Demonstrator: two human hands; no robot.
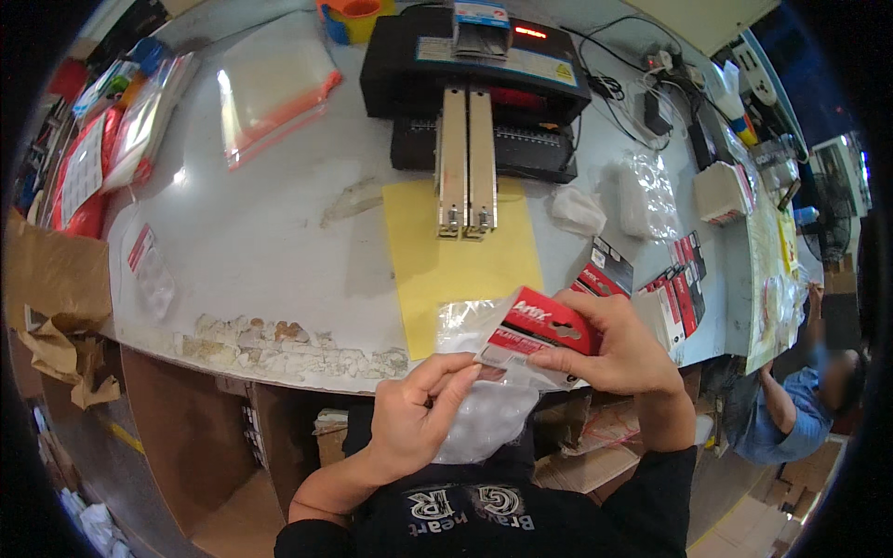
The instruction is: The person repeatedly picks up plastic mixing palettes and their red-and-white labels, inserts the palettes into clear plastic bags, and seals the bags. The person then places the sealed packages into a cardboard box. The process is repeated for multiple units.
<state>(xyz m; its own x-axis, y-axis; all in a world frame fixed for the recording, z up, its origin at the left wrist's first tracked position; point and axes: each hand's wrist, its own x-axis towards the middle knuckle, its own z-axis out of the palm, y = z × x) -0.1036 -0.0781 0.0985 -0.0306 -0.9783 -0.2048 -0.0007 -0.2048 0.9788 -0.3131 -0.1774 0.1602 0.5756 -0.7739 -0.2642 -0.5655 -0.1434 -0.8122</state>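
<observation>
Right hand (625, 349) gripping red printed card (544, 321); left hand (407, 420) pinching clear bag (488, 423) beside it. White table (288, 209), chipped front edge (260, 344), brown cardboard box (186, 437) below.

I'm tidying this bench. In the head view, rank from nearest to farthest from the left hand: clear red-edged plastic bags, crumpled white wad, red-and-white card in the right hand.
1. Red-and-white card: just right of the left hand.
2. Crumpled white wad: mid-table, right side.
3. Clear red-edged plastic bags: back left.
</observation>
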